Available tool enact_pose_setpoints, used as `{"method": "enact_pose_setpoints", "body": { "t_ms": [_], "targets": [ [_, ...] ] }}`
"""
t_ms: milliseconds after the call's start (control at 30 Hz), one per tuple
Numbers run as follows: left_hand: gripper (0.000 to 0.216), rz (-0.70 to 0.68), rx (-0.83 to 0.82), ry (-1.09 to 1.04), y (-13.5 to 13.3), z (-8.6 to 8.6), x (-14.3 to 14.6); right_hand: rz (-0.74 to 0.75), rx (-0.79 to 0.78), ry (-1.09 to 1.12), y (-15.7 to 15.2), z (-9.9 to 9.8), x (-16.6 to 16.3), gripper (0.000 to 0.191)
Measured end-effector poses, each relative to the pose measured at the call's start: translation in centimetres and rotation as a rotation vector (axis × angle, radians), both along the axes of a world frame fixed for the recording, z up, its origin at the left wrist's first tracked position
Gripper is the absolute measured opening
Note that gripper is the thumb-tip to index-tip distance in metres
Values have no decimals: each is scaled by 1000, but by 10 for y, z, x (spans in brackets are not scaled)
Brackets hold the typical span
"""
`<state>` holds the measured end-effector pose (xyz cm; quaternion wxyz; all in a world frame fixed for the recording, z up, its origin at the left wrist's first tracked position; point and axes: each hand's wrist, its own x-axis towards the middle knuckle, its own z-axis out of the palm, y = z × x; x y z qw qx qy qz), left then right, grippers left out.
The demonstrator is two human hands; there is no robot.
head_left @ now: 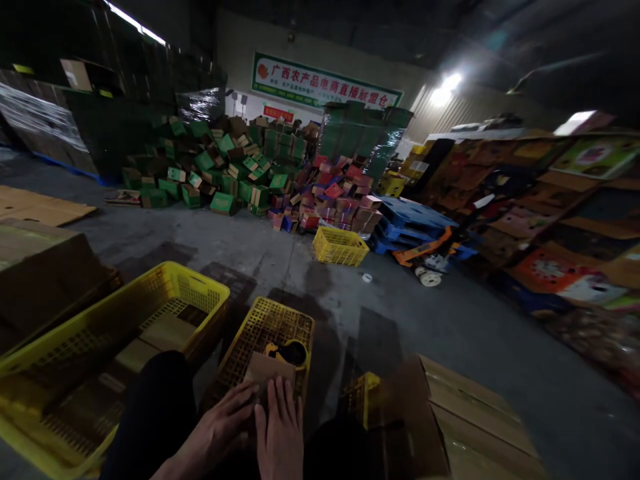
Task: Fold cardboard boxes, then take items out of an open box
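Observation:
A small brown cardboard box (pixel 270 368) rests on an upturned yellow crate (pixel 280 316) in front of me. My left hand (pixel 229 415) lies on the box's near left part with its fingers stretched out. Flat on the near right side of the box is my right hand (pixel 281 423), fingers extended and pointing away from me. Just beyond the box, a yellow and black tape dispenser (pixel 289 353) sits on the crate. My palms and forearms hide the near part of the box.
A long yellow crate (pixel 173 283) at left holds several small cardboard boxes (pixel 167 331). Large cartons stand at far left and near right (pixel 480 413). Farther off are a yellow basket (pixel 340 248), blue pallets (pixel 413 217), an orange pallet jack (pixel 423 252) and heaped green boxes (pixel 223 202).

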<state>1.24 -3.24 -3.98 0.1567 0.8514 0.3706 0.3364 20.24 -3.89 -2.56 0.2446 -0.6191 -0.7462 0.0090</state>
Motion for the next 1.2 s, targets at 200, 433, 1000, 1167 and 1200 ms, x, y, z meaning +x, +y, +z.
{"method": "enact_pose_setpoints", "body": {
  "t_ms": [200,433,1000,1167,1200],
  "targets": [
    [38,37,-8,-75,-5,17,0,165,2,35,6,-3,-17,51],
    [35,30,-64,-59,-5,25,2,207,-64,23,29,11,-31,46],
    [30,86,-107,-144,-9,23,-1,256,-56,8,-23,8,0,56],
    [46,103,-37,14,-11,23,-6,262,-153,-35,-30,10,28,57],
    [49,106,-23,42,-11,22,-6,241,-168,-37,-30,11,32,57]
  ]
}}
